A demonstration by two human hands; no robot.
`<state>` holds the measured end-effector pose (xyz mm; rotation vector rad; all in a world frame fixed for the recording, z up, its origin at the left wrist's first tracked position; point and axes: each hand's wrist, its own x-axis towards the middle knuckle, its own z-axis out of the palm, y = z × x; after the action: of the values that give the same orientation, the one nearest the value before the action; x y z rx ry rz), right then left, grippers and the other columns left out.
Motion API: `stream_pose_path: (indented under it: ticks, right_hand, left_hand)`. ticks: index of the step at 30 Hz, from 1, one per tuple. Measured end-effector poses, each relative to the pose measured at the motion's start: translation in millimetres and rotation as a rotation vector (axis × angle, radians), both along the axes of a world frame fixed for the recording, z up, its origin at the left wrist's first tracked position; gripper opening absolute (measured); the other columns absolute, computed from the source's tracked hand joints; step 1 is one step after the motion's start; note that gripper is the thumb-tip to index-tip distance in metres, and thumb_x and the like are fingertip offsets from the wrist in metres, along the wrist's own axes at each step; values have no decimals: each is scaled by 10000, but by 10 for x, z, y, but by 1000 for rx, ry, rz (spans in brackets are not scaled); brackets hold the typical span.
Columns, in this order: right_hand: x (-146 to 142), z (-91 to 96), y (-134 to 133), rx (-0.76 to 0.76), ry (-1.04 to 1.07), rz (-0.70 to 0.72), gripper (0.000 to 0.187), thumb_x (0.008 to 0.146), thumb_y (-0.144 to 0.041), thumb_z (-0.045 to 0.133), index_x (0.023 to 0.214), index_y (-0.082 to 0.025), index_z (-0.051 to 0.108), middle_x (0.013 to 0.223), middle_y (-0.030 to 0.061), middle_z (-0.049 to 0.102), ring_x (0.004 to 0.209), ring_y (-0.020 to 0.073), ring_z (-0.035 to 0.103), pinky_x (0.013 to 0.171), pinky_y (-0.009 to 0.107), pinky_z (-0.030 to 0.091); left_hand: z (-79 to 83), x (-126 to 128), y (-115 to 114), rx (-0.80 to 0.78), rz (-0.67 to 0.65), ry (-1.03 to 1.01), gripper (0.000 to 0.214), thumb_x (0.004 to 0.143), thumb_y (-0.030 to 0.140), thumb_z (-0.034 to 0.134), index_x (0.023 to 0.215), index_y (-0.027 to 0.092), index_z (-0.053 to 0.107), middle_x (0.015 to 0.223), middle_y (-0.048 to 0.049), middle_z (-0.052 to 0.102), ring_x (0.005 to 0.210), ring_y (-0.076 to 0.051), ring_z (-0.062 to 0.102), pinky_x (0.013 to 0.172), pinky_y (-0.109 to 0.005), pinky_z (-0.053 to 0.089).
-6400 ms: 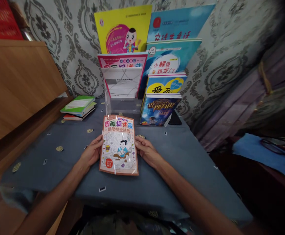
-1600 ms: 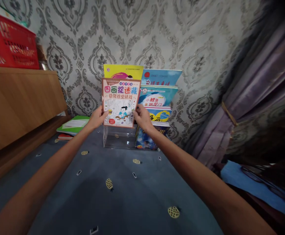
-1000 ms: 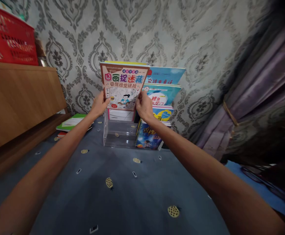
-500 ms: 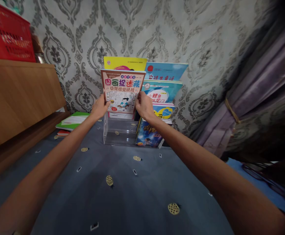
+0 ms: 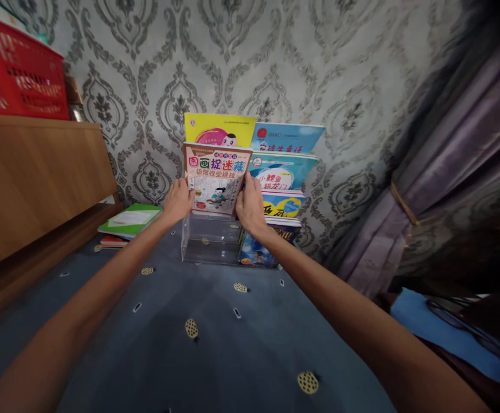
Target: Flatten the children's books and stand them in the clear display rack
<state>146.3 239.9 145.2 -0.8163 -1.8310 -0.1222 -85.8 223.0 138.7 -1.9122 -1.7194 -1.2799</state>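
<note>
Both my hands hold an orange-bordered picture book [image 5: 216,178] upright at the left column of a clear tiered book stand [image 5: 209,238]. My left hand [image 5: 179,201] grips its lower left edge and my right hand [image 5: 249,203] grips its lower right edge. The book's bottom edge sits low in the stand, in front of a yellow book [image 5: 218,129]. The stand's right column holds blue books [image 5: 282,169] in stepped rows. The lowest clear pocket on the left shows nothing in it.
A stack of books with a green one on top [image 5: 127,221] lies left of the stand. The table has a blue-grey cloth [image 5: 215,344]. A wooden cabinet [image 5: 30,178] with a red crate [image 5: 15,74] is at left; purple curtain [image 5: 448,189] at right.
The book was lifted off the cloth, raised in front of the stand, and has now come down into the left column, uncovering the top of the yellow book behind it.
</note>
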Motion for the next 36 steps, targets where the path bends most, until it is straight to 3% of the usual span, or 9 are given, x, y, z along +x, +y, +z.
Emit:
stream_pose_path:
  ticks: [3, 6, 11, 14, 22, 27, 36]
  right_hand:
    - [6, -43, 12, 16, 3, -16, 679, 892, -137, 353, 1556, -198, 224, 1309, 190, 506, 1244, 347, 471, 1087, 620, 408]
    - [2, -63, 23, 27, -2, -34, 662, 895, -128, 359, 1545, -187, 252, 1264, 189, 519, 1222, 331, 493, 1087, 581, 431]
    - [-21, -51, 5, 29, 6, -13, 677, 875, -114, 377, 1540, -182, 271, 1251, 181, 535, 1212, 324, 504, 1071, 566, 446]
    - [-35, -61, -13, 19, 23, 9, 678, 864, -110, 386, 1532, -184, 294, 1276, 185, 535, 1226, 328, 504, 1073, 573, 437]
    - [-48, -152, 27, -27, 18, 8, 652, 871, -137, 394, 1519, -137, 319, 1350, 210, 515, 1275, 321, 498, 1076, 524, 464]
    - [-61, -156, 58, 3, 62, 29, 665, 873, -159, 404, 1528, -117, 303, 1444, 204, 468, 1374, 324, 420, 1162, 554, 372]
    - [-31, -27, 80, -94, 183, 109, 619, 852, -208, 489, 1464, -166, 403, 1362, 180, 556, 1254, 316, 522, 1068, 553, 450]
  left_hand:
    - [32, 51, -8, 90, -20, -33, 600, 865, 235, 577, 1405, 106, 349, 1382, -254, 494, 1342, -408, 444, 1129, -574, 352]
    - [193, 122, -65, 229, -17, -6, 808, 845, 190, 594, 1531, 130, 171, 1506, -251, 375, 1427, -400, 339, 1192, -567, 278]
    - [560, 223, -132, 313, -60, 133, 778, 857, 128, 549, 1553, 169, 205, 1599, -193, 258, 1503, -383, 205, 1236, -554, 209]
    - [645, 250, -92, 270, -100, 154, 752, 855, 100, 510, 1552, 164, 235, 1598, -192, 275, 1496, -378, 235, 1224, -547, 243]
    - [640, 219, -16, 256, -115, 157, 740, 833, 79, 501, 1536, 124, 276, 1568, -208, 332, 1467, -375, 305, 1211, -539, 287]
    - [659, 205, -15, 268, -205, 93, 721, 829, 73, 506, 1522, 166, 329, 1537, -188, 372, 1454, -377, 339, 1203, -526, 325]
    - [414, 247, 0, 366, -258, -121, 800, 865, 86, 520, 1568, 192, 154, 1643, -159, 225, 1540, -317, 178, 1270, -489, 176]
